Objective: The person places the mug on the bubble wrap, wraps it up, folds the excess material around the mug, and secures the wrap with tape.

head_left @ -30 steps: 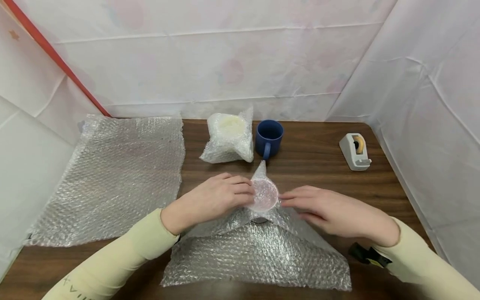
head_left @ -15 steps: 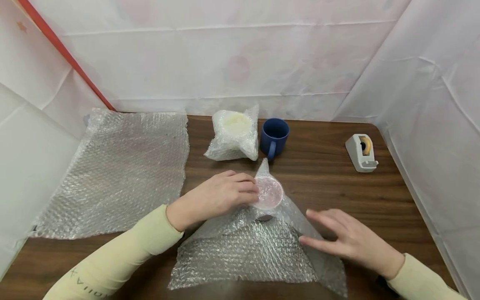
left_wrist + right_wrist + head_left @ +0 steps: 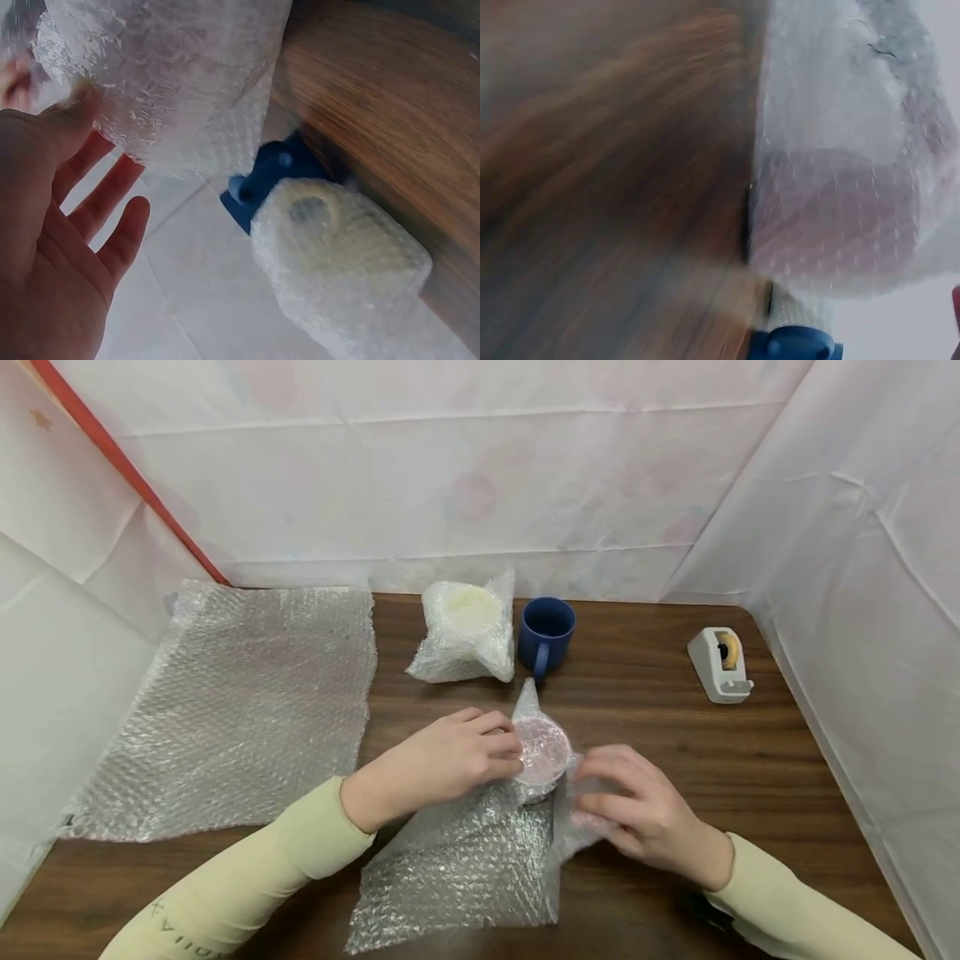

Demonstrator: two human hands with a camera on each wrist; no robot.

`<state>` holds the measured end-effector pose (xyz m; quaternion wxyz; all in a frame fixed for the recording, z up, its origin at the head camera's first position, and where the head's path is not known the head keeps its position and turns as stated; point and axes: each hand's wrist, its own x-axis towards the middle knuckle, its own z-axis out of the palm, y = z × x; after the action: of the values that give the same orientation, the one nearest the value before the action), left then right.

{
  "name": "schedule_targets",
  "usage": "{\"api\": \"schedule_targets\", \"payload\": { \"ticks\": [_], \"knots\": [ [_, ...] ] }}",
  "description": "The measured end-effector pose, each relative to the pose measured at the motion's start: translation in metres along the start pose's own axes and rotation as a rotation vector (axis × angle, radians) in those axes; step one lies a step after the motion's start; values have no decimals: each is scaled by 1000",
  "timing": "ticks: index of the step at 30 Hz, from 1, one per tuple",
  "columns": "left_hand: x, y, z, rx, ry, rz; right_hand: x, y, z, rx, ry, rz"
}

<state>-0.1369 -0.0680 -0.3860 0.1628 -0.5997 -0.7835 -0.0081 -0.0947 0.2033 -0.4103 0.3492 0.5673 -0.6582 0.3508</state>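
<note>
A pink cup stands mid-table, partly covered by a sheet of bubble wrap that spreads toward the near edge. My left hand holds the cup's left side through the wrap. In the left wrist view, the thumb lies on the wrapped cup and the other fingers reach beneath it. On the right, my right hand grips the sheet's right flap, lifted and folded in beside the cup. The right wrist view shows the pink cup through the wrap; no clear part of the right hand appears there.
Behind the cup stand a bubble-wrapped pale yellow mug and a bare blue mug. Another bubble wrap sheet lies flat at left. A white tape dispenser sits at the back right. White curtains enclose the table.
My right hand has left the cup's side, taken the sheet's right flap and brought it inward to the cup. The left hand has stayed at the cup.
</note>
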Motion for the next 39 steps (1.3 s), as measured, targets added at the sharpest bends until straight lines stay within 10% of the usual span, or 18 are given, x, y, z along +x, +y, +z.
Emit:
{"api": "schedule_targets", "payload": {
  "ticks": [15,21,31,39],
  "knots": [
    [3,8,-2,80,-15,21,14,18,10,9,-133,962],
    [-2,10,3,24,-1,-27,21,28,-8,296,-318,1169],
    [-1,10,5,-22,-1,-67,22,15,-13,346,-361,1162],
    [-1,10,4,10,2,-63,3,-1,-43,509,-468,817]
  ]
}}
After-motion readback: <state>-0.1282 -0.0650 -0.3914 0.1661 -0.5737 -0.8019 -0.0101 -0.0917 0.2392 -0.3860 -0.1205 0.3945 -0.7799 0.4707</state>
